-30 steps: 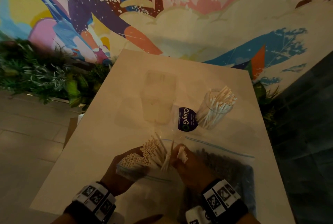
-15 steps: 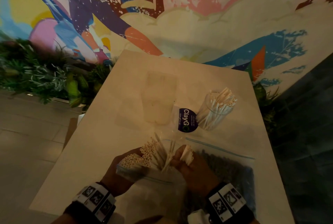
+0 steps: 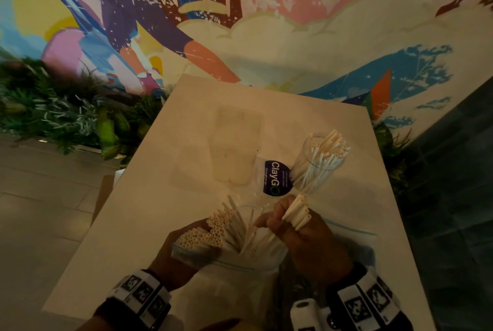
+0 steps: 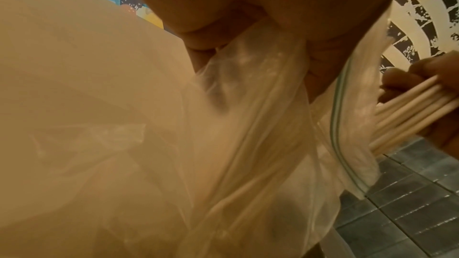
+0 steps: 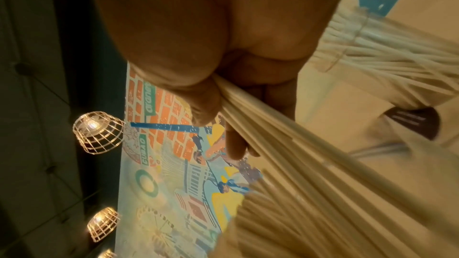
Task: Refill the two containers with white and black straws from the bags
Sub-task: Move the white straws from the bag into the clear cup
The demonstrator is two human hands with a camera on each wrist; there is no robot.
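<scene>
Matt paper straws, clear plastic around them.

The white straws (image 3: 213,226) look like matt paper tubes, smooth-sided, standing in a thin, clear, crinkled plastic bag (image 4: 248,125) with a glossy sheen and a blue zip strip. At two o'clock from it, the container (image 3: 320,162) is clear, glossy plastic or glass; which, I cannot tell. The bench (image 3: 149,213) is pale, smooth and matt. A glossy dark sticker (image 3: 276,177) sits at twelve o'clock.

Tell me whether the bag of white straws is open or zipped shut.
Open. The bag of white straws gapes at its mouth, straw ends poke out, and the right hand holds a bunch pulled from it.
</scene>
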